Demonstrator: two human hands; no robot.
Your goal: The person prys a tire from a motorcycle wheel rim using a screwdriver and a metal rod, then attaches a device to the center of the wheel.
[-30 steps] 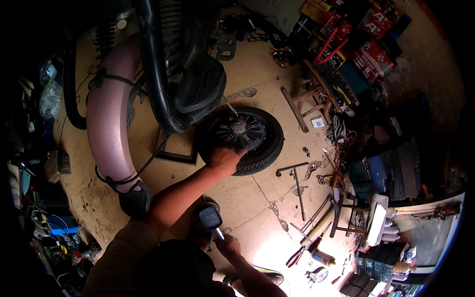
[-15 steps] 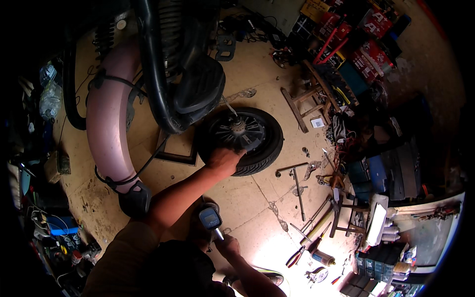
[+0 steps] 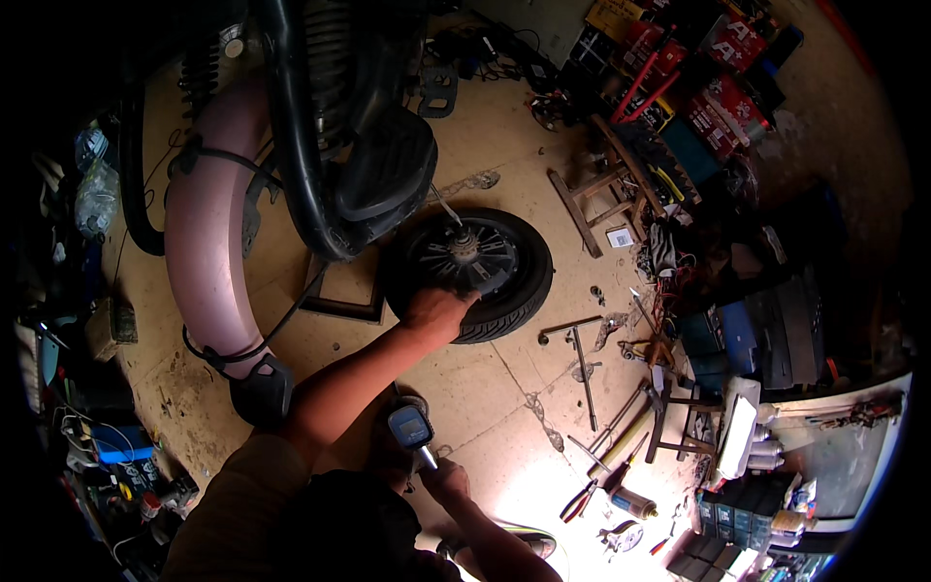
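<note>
A motor wheel with a black tyre [image 3: 529, 296] lies flat on the floor, its finned hub facing up and the axle end at the middle. My left hand [image 3: 434, 316] reaches across the tyre's near side and grips the wheel, with the fingertips at the hub's edge. Closer to me, my right hand [image 3: 446, 479] is closed around the silvery handle of a tool with a blue, dark-rimmed head [image 3: 411, 428]. A small grey panel shows on that head. The lower fingers of my right hand are partly hidden.
Left of the wheel hang a pink mudguard [image 3: 206, 247] and the black frame tube [image 3: 297, 145] of a vehicle. To the right lie a T-handle wrench [image 3: 584, 373], pliers [image 3: 579, 501] and a spray can [image 3: 633, 502]. Wooden stools [image 3: 621, 184] and stacked boxes stand beyond.
The whole view has shifted very slightly. Both hands keep their places on the wheel and the tool.
</note>
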